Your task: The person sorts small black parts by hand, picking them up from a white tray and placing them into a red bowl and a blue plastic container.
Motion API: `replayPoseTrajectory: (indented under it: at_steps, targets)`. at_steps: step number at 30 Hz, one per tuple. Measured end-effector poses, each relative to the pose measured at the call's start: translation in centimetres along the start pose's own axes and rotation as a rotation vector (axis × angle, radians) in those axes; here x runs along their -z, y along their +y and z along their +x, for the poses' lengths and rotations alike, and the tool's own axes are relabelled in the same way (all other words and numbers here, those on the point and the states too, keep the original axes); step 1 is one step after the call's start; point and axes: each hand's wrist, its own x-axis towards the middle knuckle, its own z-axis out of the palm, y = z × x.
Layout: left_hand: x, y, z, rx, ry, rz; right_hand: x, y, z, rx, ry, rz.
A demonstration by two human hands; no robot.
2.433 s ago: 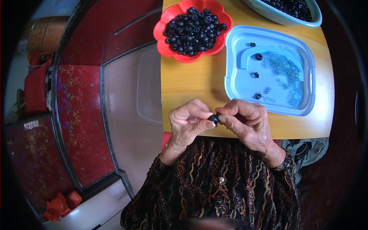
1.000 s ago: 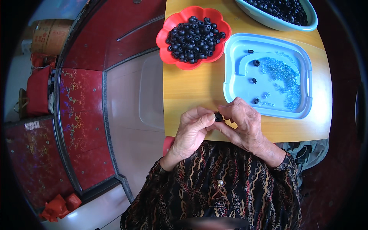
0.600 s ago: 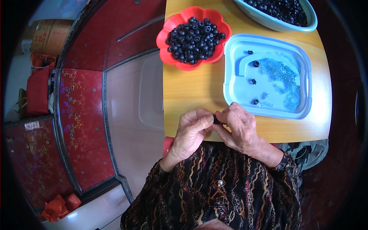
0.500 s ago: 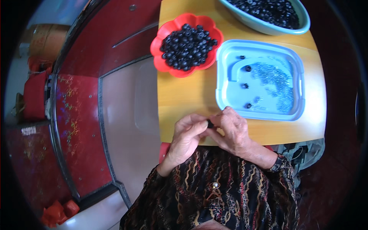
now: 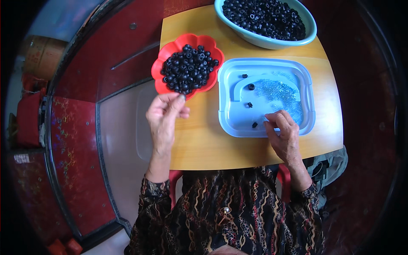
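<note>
My left hand point(image 5: 163, 121) is at the near rim of a red scalloped bowl point(image 5: 158, 68), thumb and forefinger pinched together. Small black caps point(image 5: 187, 70) fill the bowl, and dark ones lie right at those fingertips; whether one is gripped I cannot make out. Over the near side of a light blue tray point(image 5: 225, 121) hovers my right hand point(image 5: 284, 134), its thumb and forefinger closed. Anything between them is too small to make out. Clear bluish tiny pieces point(image 5: 278, 93) are spread in the tray's right part. Several loose black caps point(image 5: 251, 87) lie on its left.
A large pale-green basin point(image 5: 312, 36) full of black parts point(image 5: 267, 19) stands at the table's far side. Beneath everything is a yellow wooden table point(image 5: 204, 153) with a curved right edge. A red chair point(image 5: 284, 182) shows at the near edge, with a greenish bag point(image 5: 335, 168) beside it.
My hands, together around a black cap before, have parted. The left has gone out to the red bowl, the right over the tray. The whole view has shifted slightly.
</note>
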Motion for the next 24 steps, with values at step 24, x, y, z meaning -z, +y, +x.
replayPoseTrajectory:
  at_steps: [24]
  targets:
    - [-2.7, -2.3, -5.1, 0.246, -0.347, -0.303, -3.5, 2.5, 8.4, 0.361, -0.151, -0.775]
